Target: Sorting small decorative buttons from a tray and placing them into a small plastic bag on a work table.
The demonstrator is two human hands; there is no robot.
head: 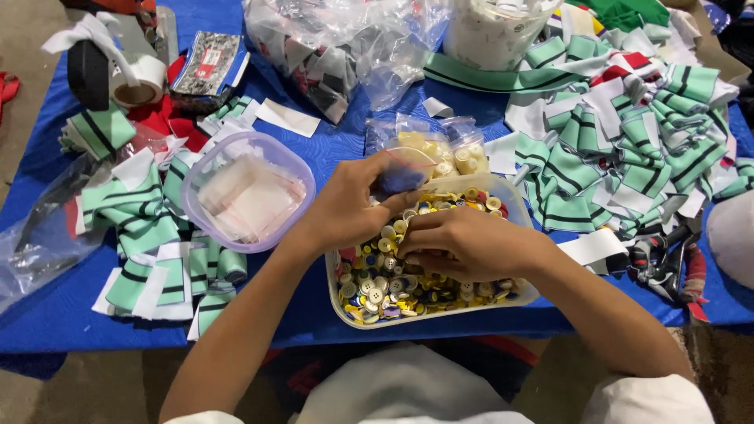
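Glossy round plastic buttons (377, 290), yellow, white and blue, fill a rectangular translucent plastic tub (514, 196) on the blue cloth-covered table (345, 133). Left hand (349, 206) pinches a small crinkly clear plastic bag (408, 161) above it; right hand (463, 243) curls fingers down among the buttons, what it grips hidden. Lilac-rimmed container (247, 191) sits just beside.

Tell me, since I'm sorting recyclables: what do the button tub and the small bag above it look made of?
Button tub: likely rigid plastic, whitish, translucent, with a smooth rounded rim. Small bag, held by the left hand: thin clear plastic film, glossy and crinkled. The buttons look like glossy moulded plastic.
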